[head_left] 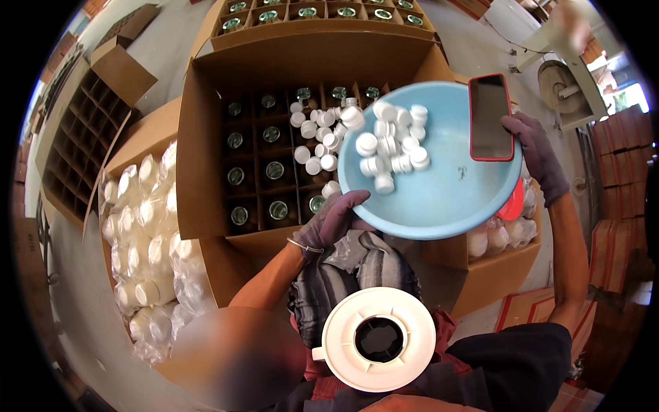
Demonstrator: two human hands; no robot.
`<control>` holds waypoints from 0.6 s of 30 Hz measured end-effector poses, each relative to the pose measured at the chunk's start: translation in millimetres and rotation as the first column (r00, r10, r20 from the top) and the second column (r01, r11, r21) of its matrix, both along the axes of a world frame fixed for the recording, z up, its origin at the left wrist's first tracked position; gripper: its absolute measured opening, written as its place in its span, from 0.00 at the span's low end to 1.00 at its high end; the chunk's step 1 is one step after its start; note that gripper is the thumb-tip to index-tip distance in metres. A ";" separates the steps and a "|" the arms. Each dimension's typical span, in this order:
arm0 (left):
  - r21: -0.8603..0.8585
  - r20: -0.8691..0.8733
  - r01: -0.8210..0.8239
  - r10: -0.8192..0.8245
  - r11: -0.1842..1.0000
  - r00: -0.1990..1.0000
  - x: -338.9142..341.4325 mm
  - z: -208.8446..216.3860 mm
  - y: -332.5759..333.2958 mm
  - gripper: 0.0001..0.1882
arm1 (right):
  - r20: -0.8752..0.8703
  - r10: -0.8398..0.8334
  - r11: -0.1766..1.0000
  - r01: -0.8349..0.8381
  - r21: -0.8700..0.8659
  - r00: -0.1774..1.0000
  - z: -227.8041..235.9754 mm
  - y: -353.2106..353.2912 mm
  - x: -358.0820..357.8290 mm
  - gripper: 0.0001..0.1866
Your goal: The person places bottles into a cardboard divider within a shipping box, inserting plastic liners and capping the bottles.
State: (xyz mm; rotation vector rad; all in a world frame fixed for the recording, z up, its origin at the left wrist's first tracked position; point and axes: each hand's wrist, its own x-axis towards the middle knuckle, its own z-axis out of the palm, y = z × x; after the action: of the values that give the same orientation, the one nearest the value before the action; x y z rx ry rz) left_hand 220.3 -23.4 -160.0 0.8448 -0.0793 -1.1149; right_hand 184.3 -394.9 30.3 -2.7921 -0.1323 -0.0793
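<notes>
My gloved left hand [336, 216] grips the lower left rim of a light blue plastic basin [446, 202]. At the basin's right rim, my gloved right hand [539, 151] is closed, its thumb against a phone [491, 117] in a red case that lies over the rim. White plastic caps [391, 147] gather in the left part of the basin, some blurred at its edge. More white caps [319, 137] lie heaped over bottles in the divided carton [199, 147] beneath. Glass bottles [274, 170] stand upright in its cells, their mouths showing; the basin hides the carton's right side.
Left of the carton, a box holds bagged white containers [147, 226]; another box [491, 268] with similar bags sits under the basin. A second carton of bottles [309, 12] is beyond. An empty-celled divider carton [86, 130] lies far left. A cream round object [377, 302] is before my chest.
</notes>
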 end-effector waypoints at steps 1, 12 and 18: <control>0.057 0.037 -0.057 0.055 0.997 0.998 5.9 5.4 -2.8 0.22 | -0.007 -0.050 0.974 0.050 0.219 0.999 -2.4 -10.3 -4.1 0.17; -0.182 0.246 -0.342 0.379 0.922 0.892 187.5 107.1 -39.1 0.24 | 0.145 -0.210 -0.191 -0.186 0.964 0.967 -28.9 -19.7 -48.3 0.18; -0.280 0.524 -0.510 0.575 0.813 0.629 366.7 92.9 -46.1 0.21 | 0.156 -0.143 -0.237 -0.186 0.953 0.977 -43.2 21.0 -83.5 0.20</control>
State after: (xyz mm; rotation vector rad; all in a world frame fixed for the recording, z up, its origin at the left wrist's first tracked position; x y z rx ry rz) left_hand 587.0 -69.5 -67.1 1.0089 -0.3757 -0.2321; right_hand 100.7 -374.0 -13.0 -0.9608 -0.0880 -0.3206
